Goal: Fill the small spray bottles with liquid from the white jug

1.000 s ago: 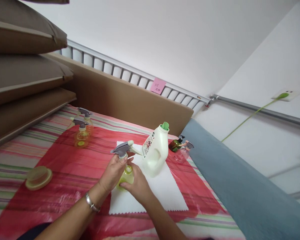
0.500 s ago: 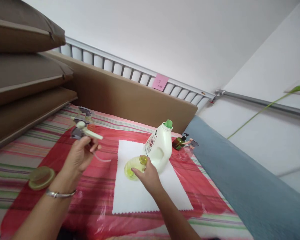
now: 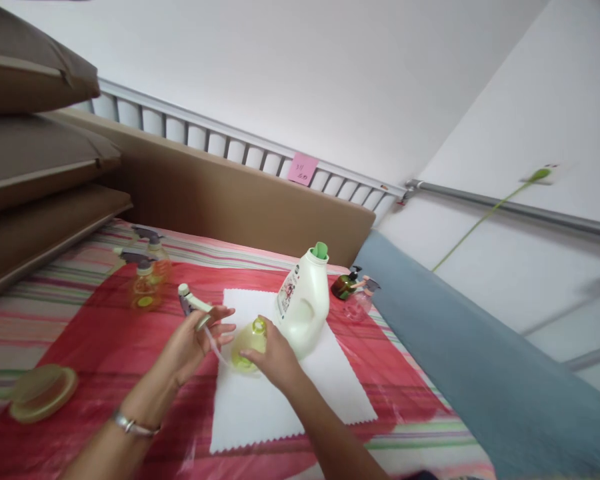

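My left hand (image 3: 194, 347), a bracelet on its wrist, holds a grey and white trigger spray head (image 3: 192, 301) between thumb and palm, its other fingers spread. A clear dip tube hangs from the head towards a see-through yellow bottle (image 3: 245, 348). My right hand (image 3: 279, 357) grips that bottle, which shows its open neck at the top. The bottle is over the white scalloped cloth (image 3: 253, 417). Just behind my right hand stands a large white detergent jug (image 3: 307, 303) with a green spout.
Two spray bottles (image 3: 147, 283) stand at the left back, near a round yellowish lid or dish (image 3: 44, 393). To the right are a dark pump bottle (image 3: 344, 287) and a clear pink one (image 3: 359, 305). A red plastic sheet (image 3: 180, 407) covers the striped cloth. Brown boards (image 3: 220, 193) rise behind.
My left hand has brought the spray head from the left towards the bottle, its tube now beside the bottle. The yellow bottle is more upright in my right hand. The view has shifted slightly.
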### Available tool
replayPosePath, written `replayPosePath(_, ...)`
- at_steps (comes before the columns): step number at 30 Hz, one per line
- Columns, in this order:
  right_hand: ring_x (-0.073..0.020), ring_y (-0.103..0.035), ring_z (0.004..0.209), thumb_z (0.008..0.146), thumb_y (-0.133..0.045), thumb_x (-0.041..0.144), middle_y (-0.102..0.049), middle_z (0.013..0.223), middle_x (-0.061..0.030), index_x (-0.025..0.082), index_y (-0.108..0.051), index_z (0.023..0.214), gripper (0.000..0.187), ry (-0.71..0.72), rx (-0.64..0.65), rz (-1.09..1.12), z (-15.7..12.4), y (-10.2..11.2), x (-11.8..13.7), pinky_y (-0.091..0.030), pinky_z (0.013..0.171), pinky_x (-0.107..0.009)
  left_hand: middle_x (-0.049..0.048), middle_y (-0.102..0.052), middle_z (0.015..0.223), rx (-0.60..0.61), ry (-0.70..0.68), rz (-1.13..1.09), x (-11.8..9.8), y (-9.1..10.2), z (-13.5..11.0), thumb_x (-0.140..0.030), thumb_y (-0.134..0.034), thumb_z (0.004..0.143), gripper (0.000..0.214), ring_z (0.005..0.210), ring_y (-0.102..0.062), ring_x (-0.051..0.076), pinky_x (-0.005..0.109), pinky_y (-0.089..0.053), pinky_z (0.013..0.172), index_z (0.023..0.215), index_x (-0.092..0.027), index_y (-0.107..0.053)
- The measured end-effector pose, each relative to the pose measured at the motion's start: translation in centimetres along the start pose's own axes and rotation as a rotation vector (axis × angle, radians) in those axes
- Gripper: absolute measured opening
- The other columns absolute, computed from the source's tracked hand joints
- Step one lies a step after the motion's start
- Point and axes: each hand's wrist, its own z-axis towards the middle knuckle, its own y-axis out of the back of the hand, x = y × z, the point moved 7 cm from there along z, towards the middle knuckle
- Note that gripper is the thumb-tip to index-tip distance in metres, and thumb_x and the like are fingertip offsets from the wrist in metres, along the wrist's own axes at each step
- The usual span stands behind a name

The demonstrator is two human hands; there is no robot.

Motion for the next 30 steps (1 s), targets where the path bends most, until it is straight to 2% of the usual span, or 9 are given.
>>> replayPosePath(3, -0.0243, -0.054, 0.107, 0.068, -0.067, 0.034, -0.055, 0.121, -0.0089, 0.022, -0.045, 0.124, 0.061, 0.074, -0.126, 0.09, -1.2, 2.8, 0.0, -0.042, 0.091, -0.038, 0.0115, -0.069, 0.102, 0.021, 0.032, 0.009, 0.7, 0.2, 0.2, -0.022, -0.05, 0.08, 0.02, 0.079, -0.067, 0.024, 0.036, -0.055, 0.066, 0.083, -0.013, -0.068)
replayPosePath(6, -0.0215, -0.057, 0.1, 0.08, -0.054, 0.032, -0.06, 0.112, -0.0082, 0.021, -0.052, 0.113, 0.035, 0.098, -0.412, 0.171, -2.7, 7.8, -1.6, -0.044, 0.088, -0.037, 0.0121, -0.065, 0.112, 0.045, 0.07, 0.024, 1.2, 0.4, 0.5, -0.023, -0.051, 0.081, 0.022, 0.087, -0.066, 0.028, 0.039, -0.055, 0.07, 0.091, -0.013, -0.068)
replayPosePath(8, -0.0223, -0.055, 0.104, 0.08, -0.053, 0.034, -0.058, 0.115, -0.0105, 0.019, -0.05, 0.112, 0.035, 0.032, -0.598, 0.249, -3.3, 10.7, -3.8, -0.044, 0.089, -0.037, 0.0124, -0.063, 0.116, 0.053, 0.076, 0.031, 1.4, 0.5, 0.7, -0.024, -0.053, 0.08, 0.023, 0.089, -0.065, 0.03, 0.041, -0.055, 0.071, 0.096, -0.014, -0.067)
replayPosePath(10, -0.0239, -0.052, 0.11, 0.078, -0.055, 0.037, -0.053, 0.123, -0.0138, 0.017, -0.044, 0.118, 0.046, -0.054, -0.7, 0.331, -2.9, 12.2, -6.1, -0.043, 0.09, -0.038, 0.0127, -0.062, 0.117, 0.064, 0.074, 0.024, 1.5, 0.5, 0.8, -0.025, -0.054, 0.08, 0.025, 0.09, -0.065, 0.031, 0.041, -0.055, 0.07, 0.099, -0.015, -0.066)
replayPosePath(14, -0.0262, -0.06, 0.097, 0.07, -0.06, 0.041, -0.063, 0.108, -0.0143, 0.013, -0.05, 0.111, 0.05, -0.152, -0.652, 0.383, 0.0, 11.1, -8.4, -0.049, 0.079, -0.038, 0.0133, -0.059, 0.122, 0.093, 0.083, 0.021, 1.7, 0.2, 0.7, -0.026, -0.054, 0.081, 0.027, 0.093, -0.064, 0.032, 0.042, -0.054, 0.071, 0.103, -0.016, -0.065)
replayPosePath(17, -0.025, -0.064, 0.077, 0.066, -0.064, 0.043, -0.068, 0.083, -0.0091, 0.013, -0.058, 0.094, 0.042, -0.202, -0.602, 0.384, 1.7, 9.7, -8.7, -0.05, 0.067, -0.035, 0.0137, -0.057, 0.125, 0.099, 0.081, 0.032, 1.6, -0.1, 0.5, -0.026, -0.053, 0.082, 0.028, 0.093, -0.064, 0.031, 0.041, -0.054, 0.071, 0.106, -0.016, -0.064)
replayPosePath(20, -0.0212, -0.062, 0.065, 0.067, -0.062, 0.047, -0.066, 0.071, -0.0047, 0.013, -0.058, 0.09, 0.042, -0.225, -0.605, 0.377, 2.3, 9.9, -8.6, -0.048, 0.059, -0.03, 0.0145, -0.054, 0.127, 0.127, 0.092, 0.007, 1.5, -0.5, 0.4, -0.028, -0.051, 0.083, 0.03, 0.093, -0.064, 0.03, 0.041, -0.053, 0.072, 0.108, -0.016, -0.062)
replayPosePath(25, -0.0169, -0.053, 0.051, 0.068, -0.059, 0.052, -0.056, 0.055, 0.0021, 0.015, -0.057, 0.082, 0.04, -0.247, -0.604, 0.306, 1.2, 13.6, -8.4, -0.041, 0.049, -0.027, 0.0148, -0.052, 0.129, 0.17, 0.098, -0.048, 1.6, -1.1, 0.4, -0.029, -0.049, 0.084, 0.031, 0.091, -0.065, 0.029, 0.04, -0.053, 0.071, 0.109, -0.016, -0.062)
replayPosePath(30, -0.0151, -0.049, 0.05, 0.067, -0.063, 0.05, -0.05, 0.049, 0.0052, 0.019, -0.055, 0.067, 0.032, -0.22, -0.483, 0.156, -1.9, 18.5, -7.4, -0.037, 0.05, -0.025, 0.0153, -0.049, 0.131, 0.224, 0.109, -0.091, 1.9, -1.4, 0.3, -0.031, -0.048, 0.084, 0.033, 0.092, -0.064, 0.029, 0.04, -0.052, 0.07, 0.112, -0.017, -0.06)
